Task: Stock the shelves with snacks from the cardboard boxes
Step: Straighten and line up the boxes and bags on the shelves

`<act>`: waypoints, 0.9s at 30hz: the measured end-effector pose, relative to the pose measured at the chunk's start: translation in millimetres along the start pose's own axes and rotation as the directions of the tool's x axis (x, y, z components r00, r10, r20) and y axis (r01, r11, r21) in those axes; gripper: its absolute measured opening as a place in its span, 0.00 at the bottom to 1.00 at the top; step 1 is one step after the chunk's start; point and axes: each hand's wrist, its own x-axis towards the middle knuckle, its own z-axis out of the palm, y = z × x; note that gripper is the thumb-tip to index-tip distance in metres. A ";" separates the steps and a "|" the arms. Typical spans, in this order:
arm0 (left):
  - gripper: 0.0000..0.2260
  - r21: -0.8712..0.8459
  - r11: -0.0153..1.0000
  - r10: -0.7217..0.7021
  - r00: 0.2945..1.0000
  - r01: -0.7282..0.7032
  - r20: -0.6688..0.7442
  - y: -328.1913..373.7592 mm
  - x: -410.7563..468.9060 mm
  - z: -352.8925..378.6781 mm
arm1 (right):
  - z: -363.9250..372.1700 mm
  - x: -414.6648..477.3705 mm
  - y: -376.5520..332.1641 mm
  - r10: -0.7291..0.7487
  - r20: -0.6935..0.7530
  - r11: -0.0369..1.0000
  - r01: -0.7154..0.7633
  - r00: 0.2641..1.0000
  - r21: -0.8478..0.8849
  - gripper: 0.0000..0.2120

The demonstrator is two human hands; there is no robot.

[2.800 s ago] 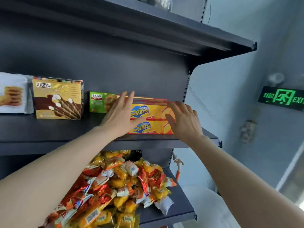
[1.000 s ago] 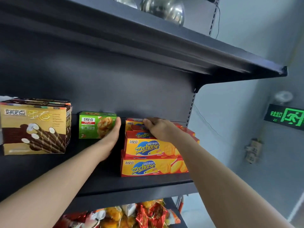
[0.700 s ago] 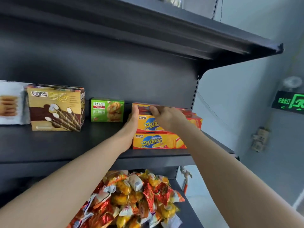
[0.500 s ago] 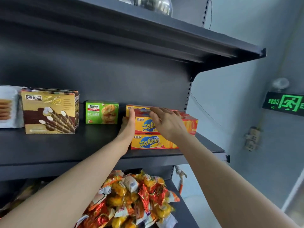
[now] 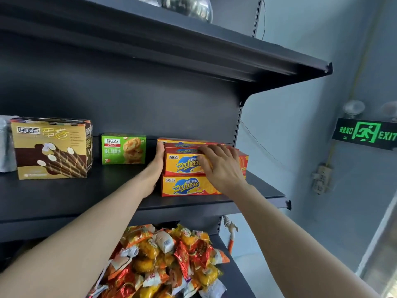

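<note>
- Dark grey metal shelving stands against a pale blue wall, with a lit green exit sign [image 5: 367, 133] off to the right.
- The middle shelf [image 5: 75, 194] carries the boxed snacks; at its right end two orange-and-yellow Zecheese boxes are stacked, the upper box [image 5: 182, 164] lying on the lower box [image 5: 184, 186].
- More packaging in the same colours shows behind the upper box; I cannot tell how many boxes that is.
- The left hand [image 5: 158, 162] is flat and straight-fingered, pressed against the left end of the stack.
- The right hand [image 5: 219, 166] lies spread over the front and top edge of the upper box, its fingers reaching onto the top; it is not closed around anything.
- Just left of the stack stands a small green biscuit box [image 5: 123, 148], set back toward the rear panel.
- Further left is a gold wafer-roll box [image 5: 51, 147], upright, with a silver pouch [image 5: 4, 145] at the shelf's left edge.
- On the lower shelf [image 5: 238, 282] a loose heap of red, orange and yellow snack packets [image 5: 167, 261] is piled up.
</note>
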 end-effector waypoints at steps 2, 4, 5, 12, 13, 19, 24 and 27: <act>0.51 -0.021 1.000 -0.014 0.999 0.013 -0.035 5.0 -1.8 1.6 | -1.2 -3.7 -0.3 0.000 -0.009 1.000 0.000 1.000 0.001 0.29; 0.51 0.222 0.966 0.170 0.973 -0.133 -0.156 9.1 -14.5 5.3 | -2.5 -11.9 2.3 -0.015 -0.058 1.000 0.015 0.998 -0.006 0.30; 0.45 0.458 0.850 0.364 0.919 -0.260 -0.154 9.6 -23.3 7.2 | -3.0 -17.1 6.1 -0.034 -0.085 0.999 0.032 0.996 -0.022 0.30; 0.27 0.938 -0.119 0.552 0.764 -0.325 0.334 16.0 -34.1 34.0 | 0.2 -23.2 49.1 -0.061 -0.077 0.996 0.056 0.995 -0.067 0.21; 0.27 0.948 -0.123 0.538 0.782 -0.295 0.313 18.5 -30.0 37.4 | 0.7 -18.2 53.5 -0.063 -0.053 0.997 0.061 0.997 -0.038 0.21; 0.26 0.972 -0.094 0.473 0.849 -0.216 0.235 29.1 -7.5 45.2 | 2.9 16.7 67.7 -0.123 0.081 0.992 0.121 0.989 0.034 0.21; 0.27 0.973 -0.057 0.428 0.875 -0.223 0.226 35.9 21.0 42.8 | 12.9 47.8 71.5 -0.093 0.171 0.995 0.088 0.981 0.035 0.23; 0.26 0.974 -0.040 0.444 0.869 -0.225 0.219 33.7 37.3 41.5 | 24.2 64.4 73.9 -0.070 0.198 0.996 0.058 0.978 0.063 0.24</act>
